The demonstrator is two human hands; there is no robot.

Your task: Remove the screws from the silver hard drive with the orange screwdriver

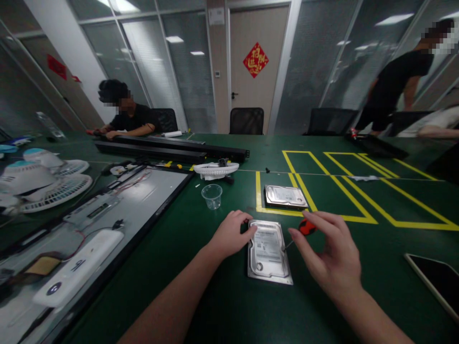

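- Hard drive (267, 251), silver with a printed label, lies flat in front of the person I'm watching, on the green table (394, 267), the largest thing here.
- Next in size, an opened panel (154, 186) with exposed wiring spreads across the table's left side.
- Long black bars (154, 150) lie beyond it, toward the far edge.
- The left hand (234, 231) is half closed at the drive's far left corner, thumb over the top face, fingers curled by the edge.
- The right hand (333, 248) is partly closed, thumb and fingers gripping a screwdriver (306, 227).
- A second drive (286, 196) lies just beyond the first, among yellow lines.
- A clear cup (212, 197) stands upright to its left.
- Smallest, that red-and-black-handled screwdriver points its thin shaft at the drive's right edge; I can't tell whether the tip sits in a screw.
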